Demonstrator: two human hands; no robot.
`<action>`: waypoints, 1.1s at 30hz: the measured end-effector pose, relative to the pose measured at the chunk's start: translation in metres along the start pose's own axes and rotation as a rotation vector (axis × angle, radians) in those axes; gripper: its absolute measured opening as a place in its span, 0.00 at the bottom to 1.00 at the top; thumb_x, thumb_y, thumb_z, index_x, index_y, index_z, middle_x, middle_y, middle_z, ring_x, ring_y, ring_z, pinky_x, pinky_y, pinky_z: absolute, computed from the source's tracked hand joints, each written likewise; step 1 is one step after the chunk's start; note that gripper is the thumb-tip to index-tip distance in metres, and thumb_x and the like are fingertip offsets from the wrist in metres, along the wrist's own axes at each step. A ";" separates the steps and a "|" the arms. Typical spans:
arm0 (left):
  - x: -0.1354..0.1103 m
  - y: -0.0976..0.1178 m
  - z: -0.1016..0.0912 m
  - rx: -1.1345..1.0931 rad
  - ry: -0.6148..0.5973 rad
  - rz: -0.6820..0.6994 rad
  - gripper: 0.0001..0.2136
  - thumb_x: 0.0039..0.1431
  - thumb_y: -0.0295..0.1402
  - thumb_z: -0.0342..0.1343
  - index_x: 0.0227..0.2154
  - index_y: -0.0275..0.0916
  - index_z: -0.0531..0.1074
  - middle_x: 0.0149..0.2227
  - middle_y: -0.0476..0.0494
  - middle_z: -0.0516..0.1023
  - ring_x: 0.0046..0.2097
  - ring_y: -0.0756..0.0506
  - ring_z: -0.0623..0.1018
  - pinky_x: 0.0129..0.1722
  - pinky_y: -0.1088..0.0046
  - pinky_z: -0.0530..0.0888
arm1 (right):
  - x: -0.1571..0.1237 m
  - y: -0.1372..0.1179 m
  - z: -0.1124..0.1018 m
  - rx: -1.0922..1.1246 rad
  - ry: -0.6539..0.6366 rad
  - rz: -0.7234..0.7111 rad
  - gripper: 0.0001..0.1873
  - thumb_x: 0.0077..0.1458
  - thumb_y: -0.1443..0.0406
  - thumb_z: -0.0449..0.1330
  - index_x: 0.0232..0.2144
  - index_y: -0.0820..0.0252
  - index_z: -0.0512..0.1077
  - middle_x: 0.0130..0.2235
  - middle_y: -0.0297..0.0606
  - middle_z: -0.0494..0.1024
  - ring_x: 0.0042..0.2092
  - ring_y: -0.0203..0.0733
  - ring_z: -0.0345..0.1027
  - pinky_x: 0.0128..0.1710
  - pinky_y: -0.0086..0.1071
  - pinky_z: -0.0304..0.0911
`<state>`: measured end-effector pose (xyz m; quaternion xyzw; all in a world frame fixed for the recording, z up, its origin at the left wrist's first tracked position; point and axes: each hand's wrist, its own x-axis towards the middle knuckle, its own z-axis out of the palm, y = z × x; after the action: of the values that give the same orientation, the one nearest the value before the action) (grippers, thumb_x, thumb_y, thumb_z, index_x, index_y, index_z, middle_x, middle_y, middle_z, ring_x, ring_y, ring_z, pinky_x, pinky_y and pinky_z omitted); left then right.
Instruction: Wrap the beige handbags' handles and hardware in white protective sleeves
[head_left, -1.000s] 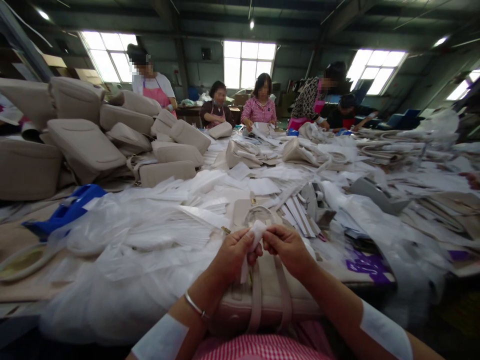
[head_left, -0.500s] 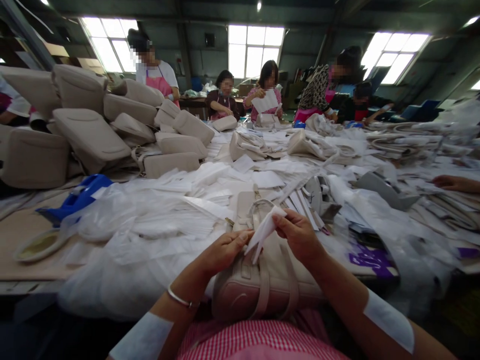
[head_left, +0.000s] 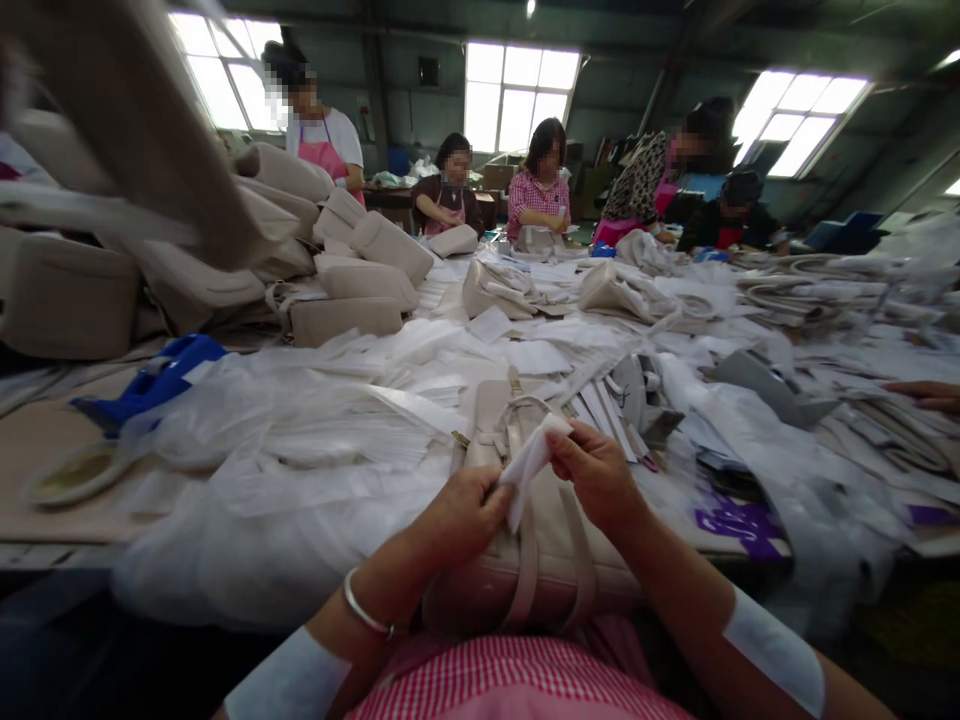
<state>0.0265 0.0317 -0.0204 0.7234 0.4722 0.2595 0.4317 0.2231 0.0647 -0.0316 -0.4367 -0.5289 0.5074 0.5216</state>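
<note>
The worktable, in the head view, is heaped with loose white sheets; over a beige bag at its near edge, the left hand and right hand both pinch a folded white strip. Pulled unevenly, the thin-looking strip might tear, or it could snag on the bag's straps.

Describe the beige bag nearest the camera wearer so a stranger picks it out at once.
Find the table heaped with white sheets. At its near edge, by the checked apron, lies the beige bag. Unlike the piled bags, it sits beneath the wearer's left hand and right hand, two straps running down its near side.
</note>
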 end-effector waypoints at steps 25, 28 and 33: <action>0.004 -0.003 -0.006 -0.235 -0.028 -0.135 0.23 0.63 0.50 0.49 0.25 0.36 0.75 0.25 0.47 0.75 0.30 0.47 0.71 0.32 0.73 0.66 | -0.013 0.002 0.023 -0.078 -0.164 0.137 0.09 0.47 0.62 0.66 0.26 0.65 0.76 0.25 0.34 0.75 0.27 0.35 0.65 0.27 0.28 0.61; 0.006 -0.005 0.000 -0.124 0.019 -0.143 0.24 0.62 0.53 0.49 0.23 0.37 0.74 0.24 0.48 0.74 0.28 0.47 0.71 0.29 0.74 0.66 | 0.007 -0.005 -0.015 -0.259 -0.113 -0.025 0.11 0.51 0.60 0.66 0.35 0.63 0.78 0.30 0.34 0.78 0.30 0.37 0.67 0.31 0.29 0.64; 0.002 -0.012 0.002 0.060 0.138 -0.097 0.23 0.62 0.53 0.49 0.25 0.39 0.75 0.23 0.48 0.77 0.28 0.46 0.76 0.28 0.75 0.69 | 0.057 -0.033 -0.128 -0.577 0.609 0.058 0.10 0.61 0.63 0.60 0.42 0.64 0.76 0.43 0.41 0.78 0.45 0.43 0.71 0.48 0.36 0.68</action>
<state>0.0236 0.0353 -0.0323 0.6925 0.5430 0.2734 0.3884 0.3489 0.1283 0.0002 -0.7097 -0.4585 0.2003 0.4959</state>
